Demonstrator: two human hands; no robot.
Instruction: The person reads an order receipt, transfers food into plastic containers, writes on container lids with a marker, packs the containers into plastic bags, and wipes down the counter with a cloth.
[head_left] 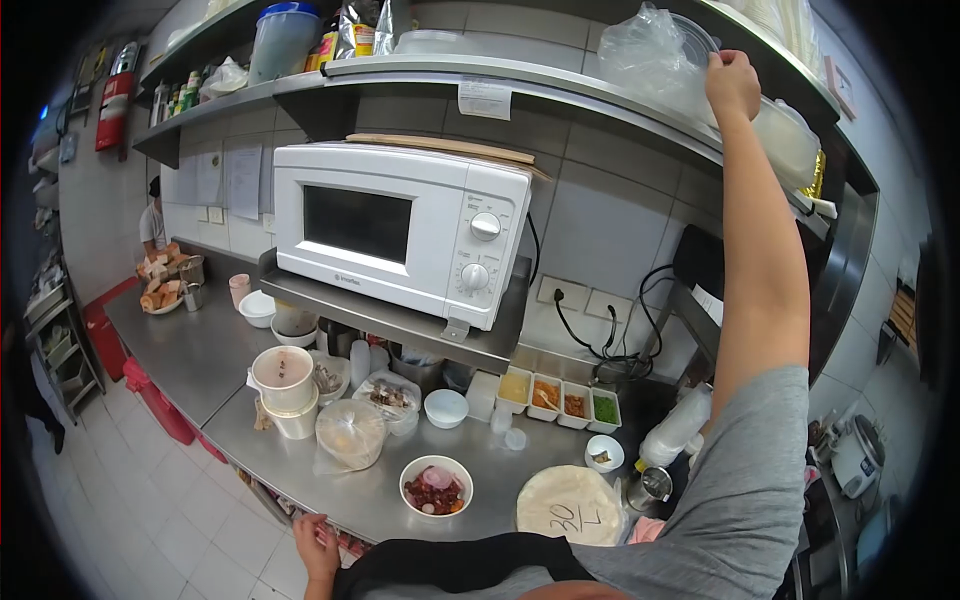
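Note:
My right hand (pixel 733 86) is raised to the upper shelf, its fingers closed on the rim of a clear round plastic lid (pixel 690 45), beside a clear plastic bag (pixel 648 62). Down at the counter's front edge is my left hand (pixel 317 545), its fingers slightly bent and apart, holding nothing. A white bowl (pixel 436 486) with dark red chunks and pink slices stands on the steel counter (pixel 375 500). To its right lies a round pale lid (pixel 568 506) marked "30/L".
A white microwave (pixel 400 225) stands on a raised shelf. Below are stacked tubs (pixel 284 385), bagged food (pixel 350 433), a small white bowl (pixel 446 408) and trays of toppings (pixel 560 398). A squeeze bottle (pixel 675 430) and metal cup (pixel 650 485) stand right. Another person (pixel 152 220) is far left.

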